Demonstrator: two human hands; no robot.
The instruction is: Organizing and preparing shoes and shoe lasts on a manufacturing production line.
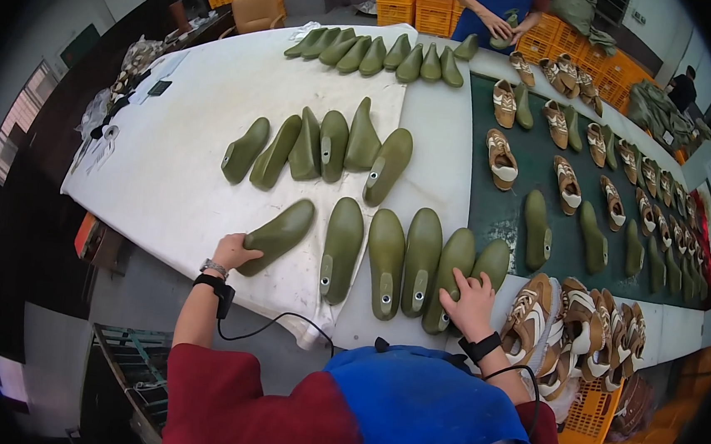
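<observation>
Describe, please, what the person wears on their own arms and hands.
Both hands are bare, no gloves. The left hand has a metal bracelet and a black wrist strap with a small black unit; a thin black cable runs from it toward the body. The right hand has a black wristband, also cabled. Dark red sleeves cover the upper arms, forearms bare.

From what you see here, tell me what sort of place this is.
Most likely a shoe factory floor. Rows of green shoe forms lie on a long white work table, half-made brown and white shoes sit on a dark mat, and yellow crates are stacked behind.
</observation>
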